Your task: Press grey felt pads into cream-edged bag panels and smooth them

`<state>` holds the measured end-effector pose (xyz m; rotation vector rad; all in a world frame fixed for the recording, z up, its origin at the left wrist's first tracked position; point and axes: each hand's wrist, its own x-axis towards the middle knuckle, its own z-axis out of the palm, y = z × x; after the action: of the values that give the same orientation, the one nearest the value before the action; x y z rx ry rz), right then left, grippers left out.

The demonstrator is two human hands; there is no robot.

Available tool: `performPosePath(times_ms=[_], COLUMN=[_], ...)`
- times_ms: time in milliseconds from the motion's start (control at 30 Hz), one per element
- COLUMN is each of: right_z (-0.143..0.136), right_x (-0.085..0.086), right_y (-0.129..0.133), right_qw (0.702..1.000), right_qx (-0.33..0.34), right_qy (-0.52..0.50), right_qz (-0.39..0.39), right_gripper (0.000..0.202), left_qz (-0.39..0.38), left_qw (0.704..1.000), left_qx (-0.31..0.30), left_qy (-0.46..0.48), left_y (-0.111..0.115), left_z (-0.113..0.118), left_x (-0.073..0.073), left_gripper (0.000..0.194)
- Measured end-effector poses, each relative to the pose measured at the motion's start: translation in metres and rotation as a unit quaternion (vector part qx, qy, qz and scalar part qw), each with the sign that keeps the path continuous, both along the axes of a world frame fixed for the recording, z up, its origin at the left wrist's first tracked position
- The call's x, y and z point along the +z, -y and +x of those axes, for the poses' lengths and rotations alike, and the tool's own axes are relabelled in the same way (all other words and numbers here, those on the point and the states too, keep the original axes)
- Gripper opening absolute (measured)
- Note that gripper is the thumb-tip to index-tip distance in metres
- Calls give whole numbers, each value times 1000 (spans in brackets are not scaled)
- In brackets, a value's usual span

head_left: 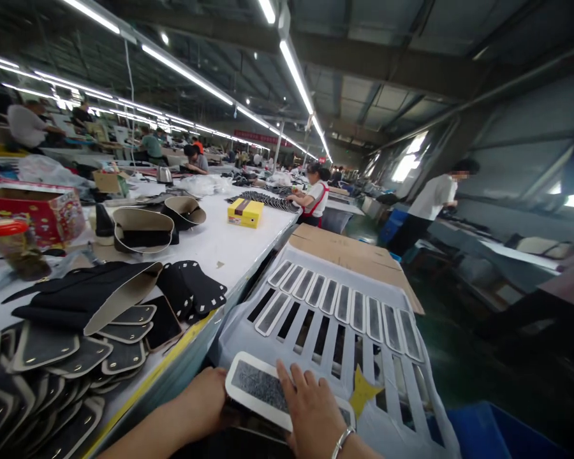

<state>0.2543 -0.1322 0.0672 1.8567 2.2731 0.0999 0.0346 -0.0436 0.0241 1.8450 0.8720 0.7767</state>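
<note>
A stack of dark panels with white borders is low in the middle of the head view. My left hand is closed round the stack's left end, its fingertips partly hidden. On the top panel lies my right hand, fingers stretched out and slightly apart, a bracelet at the wrist. Just beyond is a slatted rack covered in pale cloth. Similar bordered panels stand in a row across its far part, and one more lies nearer at the left. A yellow star-shaped piece sits on the slats right of my right hand.
Left, a white table bears black pieces, a yellow box, a red box and a red-lidded jar. Cardboard covers the rack's far end. A blue bin is at lower right. Several people work farther off.
</note>
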Motion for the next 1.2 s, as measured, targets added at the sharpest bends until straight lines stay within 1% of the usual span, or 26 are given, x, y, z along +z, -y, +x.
performPosePath(times_ms=[33, 67, 100, 133, 200, 267, 300, 367, 433, 467, 567, 700, 767, 867, 933, 1033, 1100, 1200], right_z=[-1, -2, -2, -2, -1, 2, 3, 5, 6, 7, 8, 7, 7, 7, 9, 12, 13, 10], right_x=[2, 4, 6, 7, 9, 7, 6, 4, 3, 3, 7, 15, 16, 17, 17, 17, 15, 8], right_y=[3, 6, 8, 10, 11, 10, 10, 10, 10, 9, 8, 9, 10, 7, -1, -16, -24, -29], right_qw=[1000, 1000, 1000, 1000, 1000, 999, 999, 995, 992, 991, 987, 979, 974, 963, 953, 939, 940, 952], right_qx=[3, 3, 1, -1, 1, 25, 42, 76, 93, 95, 103, 132, 132, 121, 116, 101, 82, 59], right_qy=[-1, -2, -4, -6, -9, -19, -28, -49, -71, -81, -103, -130, -149, -162, -162, -165, -171, -157], right_qz=[0, 0, -2, -5, -8, -12, -17, -31, -43, -47, -73, -83, -106, -177, -227, -283, -285, -254], right_gripper=[99, 96, 93, 89, 84, 84, 85, 88, 89, 89, 86, 76, 79, 87, 89, 89, 87, 81], left_qz=[47, 102, 156, 197, 246, 280, 296, 333, 370, 386, 406, 406, 410, 421, 432, 449, 446, 436], left_qw=[996, 984, 963, 946, 928, 919, 914, 905, 893, 888, 881, 890, 896, 899, 893, 880, 878, 876], left_qx=[-10, -24, -42, -60, -97, -115, -115, -100, -83, -78, -72, -65, -56, -45, -56, -82, -97, -112], left_qy=[-70, -147, -214, -251, -261, -254, -250, -246, -242, -238, -232, -197, -161, -115, -109, -128, -146, -172], left_y=[5, 10, 17, 23, 37, 48, 53, 60, 62, 62, 60, 63, 65, 67, 66, 64, 63, 63], left_z=[-10, -19, -28, -35, -42, -40, -37, -28, -19, -16, -14, -19, -21, -21, -21, -21, -22, -24], left_x=[3, 7, 10, 13, 13, 6, 0, -15, -28, -34, -43, -47, -49, -52, -51, -44, -40, -37], left_gripper=[21, 22, 24, 27, 35, 38, 36, 26, 17, 15, 14, 18, 19, 19, 18, 22, 25, 23])
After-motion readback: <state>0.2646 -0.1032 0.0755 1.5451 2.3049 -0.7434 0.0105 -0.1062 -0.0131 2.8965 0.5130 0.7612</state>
